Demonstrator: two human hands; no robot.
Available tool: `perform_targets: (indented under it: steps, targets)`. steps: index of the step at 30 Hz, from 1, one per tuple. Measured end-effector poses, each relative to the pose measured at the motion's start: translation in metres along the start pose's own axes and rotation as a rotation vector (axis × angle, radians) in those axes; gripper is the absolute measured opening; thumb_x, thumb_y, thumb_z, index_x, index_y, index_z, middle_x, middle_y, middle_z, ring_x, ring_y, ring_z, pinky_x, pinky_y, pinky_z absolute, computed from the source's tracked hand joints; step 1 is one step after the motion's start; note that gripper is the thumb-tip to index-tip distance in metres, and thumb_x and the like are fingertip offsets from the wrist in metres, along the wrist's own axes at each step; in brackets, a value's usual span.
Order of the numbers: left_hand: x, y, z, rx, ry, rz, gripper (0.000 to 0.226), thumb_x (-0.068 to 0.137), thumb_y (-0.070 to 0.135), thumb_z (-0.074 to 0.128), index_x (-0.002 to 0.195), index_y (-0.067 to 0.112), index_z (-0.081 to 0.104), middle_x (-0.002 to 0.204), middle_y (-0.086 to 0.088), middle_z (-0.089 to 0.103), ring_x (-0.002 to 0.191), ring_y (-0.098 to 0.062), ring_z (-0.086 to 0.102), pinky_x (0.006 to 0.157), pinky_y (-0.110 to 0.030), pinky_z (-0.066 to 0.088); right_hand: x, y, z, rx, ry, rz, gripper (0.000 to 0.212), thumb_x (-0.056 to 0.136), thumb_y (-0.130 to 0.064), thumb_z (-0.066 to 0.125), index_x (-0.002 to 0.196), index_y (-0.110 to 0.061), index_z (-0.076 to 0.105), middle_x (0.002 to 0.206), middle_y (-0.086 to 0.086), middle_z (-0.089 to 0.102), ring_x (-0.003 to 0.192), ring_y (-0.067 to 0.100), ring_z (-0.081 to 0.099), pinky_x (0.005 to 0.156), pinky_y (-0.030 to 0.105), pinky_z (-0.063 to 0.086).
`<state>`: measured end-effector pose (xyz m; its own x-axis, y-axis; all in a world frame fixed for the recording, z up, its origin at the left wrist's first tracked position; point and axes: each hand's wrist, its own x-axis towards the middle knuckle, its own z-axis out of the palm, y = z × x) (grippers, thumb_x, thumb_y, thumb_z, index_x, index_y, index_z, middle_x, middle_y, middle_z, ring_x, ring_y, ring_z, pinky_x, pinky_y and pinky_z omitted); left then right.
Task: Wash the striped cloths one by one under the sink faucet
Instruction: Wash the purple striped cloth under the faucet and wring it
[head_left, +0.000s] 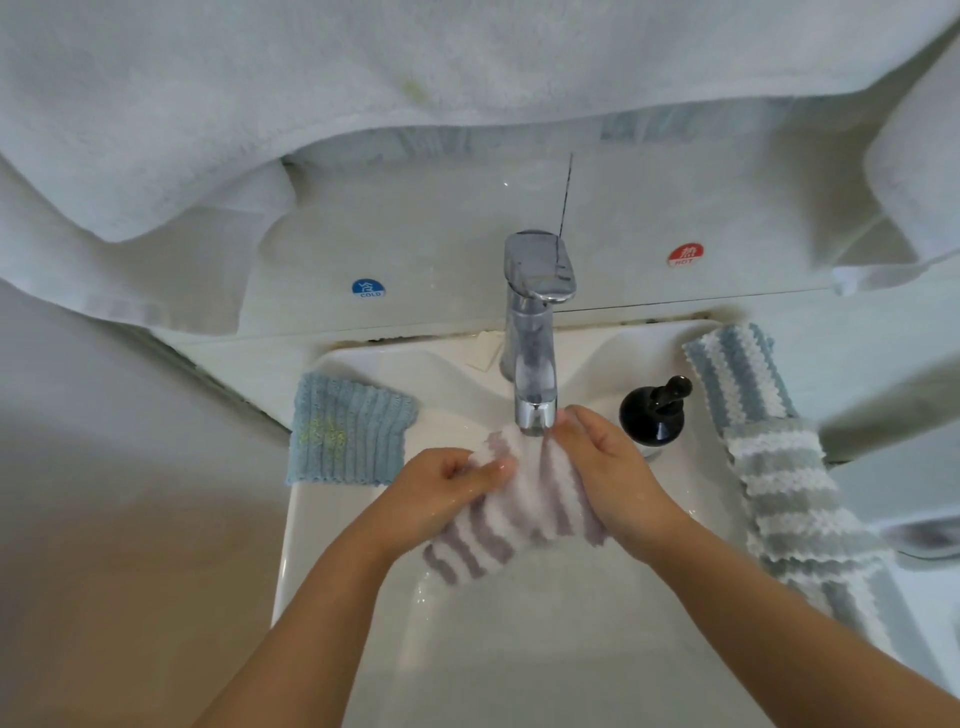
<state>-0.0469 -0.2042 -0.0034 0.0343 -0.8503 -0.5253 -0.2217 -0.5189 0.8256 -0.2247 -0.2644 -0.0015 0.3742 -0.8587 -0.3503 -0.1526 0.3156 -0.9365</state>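
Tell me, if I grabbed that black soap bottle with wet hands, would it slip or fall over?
Probably slippery: the black soap bottle looks smooth and glossy. It might tip if bumped, since it stands on the sink rim close to the basin edge, though its round, wide body should steady it somewhat. How full or heavy it is cannot be told.

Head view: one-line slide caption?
Both hands hold a purple-striped cloth under the faucet over the sink.

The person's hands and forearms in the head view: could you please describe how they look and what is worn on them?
Both forearms are bare up to the frame's lower edge, with no sleeves showing. The left hand and right hand wear no gloves, rings or watch, and look wet and shiny.
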Motion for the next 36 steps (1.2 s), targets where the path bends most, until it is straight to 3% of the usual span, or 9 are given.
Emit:
perform_targets:
  steps: [3, 7, 11, 15, 18, 23, 27, 32, 36]
  targets:
    - [0.001, -0.016, -0.008, -0.098, 0.067, 0.01, 0.065, 0.075, 0.056, 0.074, 0.079, -0.008, 0.058, 0.068, -0.011, 0.054, 0.062, -0.019, 0.051, 0.06, -0.028, 0.041, 0.0, 0.003, 0.0, 0.062, 0.044, 0.048, 0.041, 0.099, -0.041, 0.047, 0.097, -0.002, 0.06, 0.08, 0.008, 0.064, 0.073, 0.018, 0.063, 0.075, 0.034, 0.053]
    - [0.004, -0.016, 0.006, -0.362, 0.239, 0.016, 0.053, 0.088, 0.051, 0.062, 0.083, -0.001, 0.059, 0.062, -0.01, 0.053, 0.056, -0.019, 0.049, 0.05, -0.025, 0.04, -0.003, 0.008, 0.005, -0.06, 0.131, 0.059, 0.052, 0.1, -0.044, 0.042, 0.092, 0.006, 0.053, 0.073, 0.006, 0.052, 0.068, 0.017, 0.052, 0.068, 0.032, 0.044]
    - [0.014, -0.001, 0.038, -0.308, 0.419, -0.001, 0.046, 0.101, 0.042, 0.047, 0.075, 0.005, 0.059, 0.065, -0.011, 0.061, 0.061, -0.013, 0.058, 0.062, -0.021, 0.049, -0.004, 0.01, 0.019, 0.012, 0.169, 0.154, 0.038, 0.101, -0.035, 0.044, 0.076, -0.008, 0.054, 0.067, 0.004, 0.054, 0.064, 0.015, 0.054, 0.063, 0.027, 0.045]
    - [0.022, 0.012, 0.065, -0.292, 0.388, -0.067, 0.043, 0.099, 0.031, 0.052, 0.058, 0.02, 0.05, 0.057, 0.0, 0.053, 0.062, -0.018, 0.054, 0.064, -0.031, 0.044, -0.001, 0.009, 0.032, -0.064, 0.244, 0.101, 0.039, 0.099, -0.023, 0.043, 0.061, -0.015, 0.04, 0.05, -0.005, 0.043, 0.05, 0.01, 0.043, 0.044, 0.016, 0.034]
    - [0.024, 0.02, 0.065, -0.273, 0.512, -0.05, 0.045, 0.1, 0.023, 0.046, 0.055, 0.018, 0.039, 0.05, 0.006, 0.043, 0.057, -0.017, 0.044, 0.061, -0.031, 0.037, -0.005, 0.011, 0.037, -0.143, 0.202, 0.127, 0.045, 0.101, -0.029, 0.043, 0.059, -0.013, 0.044, 0.052, -0.003, 0.049, 0.042, 0.003, 0.047, 0.038, 0.015, 0.034]
    - [0.013, 0.017, 0.075, -0.095, 0.366, -0.025, 0.029, 0.102, 0.025, 0.043, 0.076, 0.015, 0.053, 0.07, -0.002, 0.059, 0.069, -0.022, 0.061, 0.057, -0.023, 0.047, 0.004, 0.004, 0.027, -0.192, 0.261, 0.07, 0.041, 0.099, -0.014, 0.039, 0.058, -0.017, 0.04, 0.048, -0.009, 0.046, 0.048, 0.005, 0.041, 0.044, 0.013, 0.031]
    - [0.021, 0.019, 0.062, -0.193, 0.484, -0.037, 0.037, 0.101, 0.024, 0.043, 0.066, 0.015, 0.051, 0.067, -0.002, 0.057, 0.067, -0.02, 0.055, 0.062, -0.028, 0.044, -0.013, 0.004, 0.041, -0.447, 0.096, 0.076, 0.036, 0.096, -0.028, 0.052, 0.063, -0.019, 0.041, 0.055, -0.005, 0.048, 0.047, 0.005, 0.045, 0.044, 0.015, 0.034]
    - [0.013, 0.02, 0.077, -0.123, 0.376, -0.055, 0.036, 0.101, 0.033, 0.042, 0.076, 0.011, 0.056, 0.069, -0.005, 0.063, 0.066, -0.017, 0.061, 0.061, -0.029, 0.048, 0.008, -0.011, 0.027, -0.305, 0.215, 0.051, 0.041, 0.099, -0.018, 0.041, 0.058, -0.017, 0.047, 0.048, -0.008, 0.05, 0.051, 0.009, 0.045, 0.05, 0.024, 0.035]
    - [0.018, 0.029, 0.064, -0.19, 0.503, -0.008, 0.038, 0.102, 0.022, 0.039, 0.067, 0.01, 0.05, 0.066, -0.005, 0.056, 0.063, -0.018, 0.053, 0.062, -0.031, 0.043, -0.008, -0.007, 0.036, -0.428, 0.129, 0.013, 0.034, 0.099, -0.025, 0.046, 0.065, -0.02, 0.048, 0.061, -0.006, 0.053, 0.059, 0.011, 0.05, 0.055, 0.02, 0.039]
